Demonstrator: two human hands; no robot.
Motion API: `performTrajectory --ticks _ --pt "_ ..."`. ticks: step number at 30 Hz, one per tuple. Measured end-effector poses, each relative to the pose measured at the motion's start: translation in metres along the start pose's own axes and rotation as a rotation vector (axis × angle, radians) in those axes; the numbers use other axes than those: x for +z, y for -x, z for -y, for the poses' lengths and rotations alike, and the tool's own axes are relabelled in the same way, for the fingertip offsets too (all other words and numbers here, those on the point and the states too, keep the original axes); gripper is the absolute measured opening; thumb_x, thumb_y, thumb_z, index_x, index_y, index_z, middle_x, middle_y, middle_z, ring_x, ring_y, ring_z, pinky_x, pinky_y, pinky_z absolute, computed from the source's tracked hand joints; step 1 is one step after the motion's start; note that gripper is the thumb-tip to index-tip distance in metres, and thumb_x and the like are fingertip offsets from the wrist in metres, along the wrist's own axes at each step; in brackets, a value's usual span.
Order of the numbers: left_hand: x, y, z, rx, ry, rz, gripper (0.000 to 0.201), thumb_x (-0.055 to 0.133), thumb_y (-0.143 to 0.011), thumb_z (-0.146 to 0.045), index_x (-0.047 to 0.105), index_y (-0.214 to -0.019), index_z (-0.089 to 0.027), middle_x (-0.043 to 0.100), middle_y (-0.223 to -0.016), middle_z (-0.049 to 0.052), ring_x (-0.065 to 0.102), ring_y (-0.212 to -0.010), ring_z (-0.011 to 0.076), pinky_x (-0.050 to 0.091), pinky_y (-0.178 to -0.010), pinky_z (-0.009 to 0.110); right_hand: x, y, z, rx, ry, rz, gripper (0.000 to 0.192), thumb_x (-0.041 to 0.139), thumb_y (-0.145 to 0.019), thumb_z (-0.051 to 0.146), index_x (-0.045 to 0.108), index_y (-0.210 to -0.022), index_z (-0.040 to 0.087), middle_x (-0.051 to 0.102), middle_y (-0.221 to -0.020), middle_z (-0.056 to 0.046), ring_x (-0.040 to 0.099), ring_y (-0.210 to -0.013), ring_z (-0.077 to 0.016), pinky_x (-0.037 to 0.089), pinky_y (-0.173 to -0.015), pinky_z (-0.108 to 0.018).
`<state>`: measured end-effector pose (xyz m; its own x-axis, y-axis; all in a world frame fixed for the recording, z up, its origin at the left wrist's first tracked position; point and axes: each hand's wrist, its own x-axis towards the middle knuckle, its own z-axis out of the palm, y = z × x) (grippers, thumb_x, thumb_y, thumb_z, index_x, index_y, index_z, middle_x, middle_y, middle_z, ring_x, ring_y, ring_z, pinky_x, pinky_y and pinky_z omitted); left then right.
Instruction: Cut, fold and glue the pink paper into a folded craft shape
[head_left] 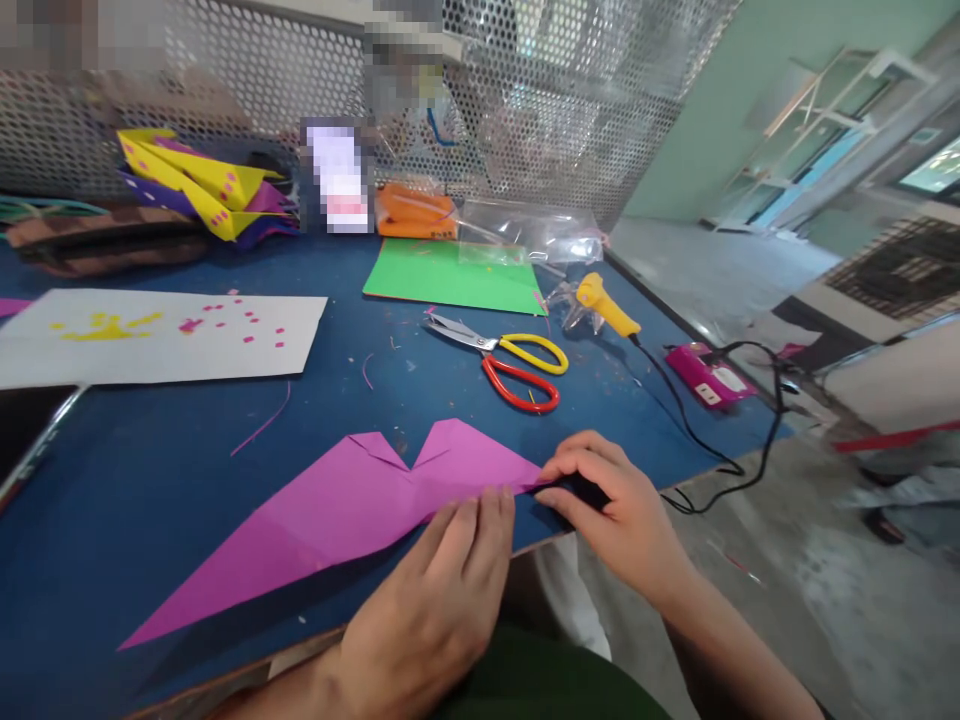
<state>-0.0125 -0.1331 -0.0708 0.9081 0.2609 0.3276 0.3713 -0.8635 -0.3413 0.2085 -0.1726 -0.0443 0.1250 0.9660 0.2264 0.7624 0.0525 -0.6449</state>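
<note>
A folded magenta paper point(330, 510) stretches across the front of the table, with a notch in its far edge and long points at both ends. Its left end casts a shadow on the tabletop. My left hand point(442, 580) holds the near edge right of the middle, fingers close together on top and the thumb hidden. The paper's right tip is pinched between thumb and fingers of my right hand point(607, 500). Beyond the paper lie partly open scissors point(491, 345) with one yellow and one red handle loop.
Behind the scissors is green paper point(457, 275). A yellow glue gun point(607, 305) and a magenta power block point(709, 375) with black cords lie right. White card point(165, 350) with yellow and pink bits lies left. Folded yellow-purple paper point(202, 185) stands behind. Metal mesh point(637, 110) borders the back.
</note>
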Motion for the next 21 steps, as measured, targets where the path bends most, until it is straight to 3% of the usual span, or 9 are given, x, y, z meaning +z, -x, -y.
performTrajectory --ticks 5,14,21 --pt "0.0 0.0 0.001 -0.001 0.015 0.01 0.05 0.046 -0.095 -0.022 0.047 -0.14 0.0 0.056 -0.139 0.016 0.054 -0.119 0.0268 0.049 -0.099 0.037 0.004 -0.006 0.006 0.001 0.032 -0.002 0.016 0.061 -0.092 0.024 0.062 -0.076 0.024 0.063 -0.084 -0.001 0.059 -0.086 -0.0196 0.043 -0.082 -0.037" --pt "0.003 0.001 0.0 -0.01 0.026 -0.009 0.054 0.049 -0.096 -0.026 0.044 -0.142 0.002 0.053 -0.141 0.017 0.051 -0.121 0.0286 0.044 -0.101 0.039 0.0 -0.019 0.009 0.041 0.133 0.125 0.019 0.067 -0.088 0.015 0.056 -0.074 0.021 0.061 -0.082 0.001 0.057 -0.078 -0.0159 0.041 -0.08 -0.036" --pt "0.015 0.0 -0.008 -0.09 -0.035 -0.046 0.047 0.045 -0.101 -0.037 0.051 -0.142 -0.014 0.064 -0.129 0.007 0.055 -0.114 0.0231 0.044 -0.096 0.036 0.001 -0.023 0.009 0.0 0.181 0.161 0.02 0.068 -0.086 0.013 0.056 -0.073 0.021 0.061 -0.08 0.002 0.058 -0.077 -0.0163 0.041 -0.076 -0.035"
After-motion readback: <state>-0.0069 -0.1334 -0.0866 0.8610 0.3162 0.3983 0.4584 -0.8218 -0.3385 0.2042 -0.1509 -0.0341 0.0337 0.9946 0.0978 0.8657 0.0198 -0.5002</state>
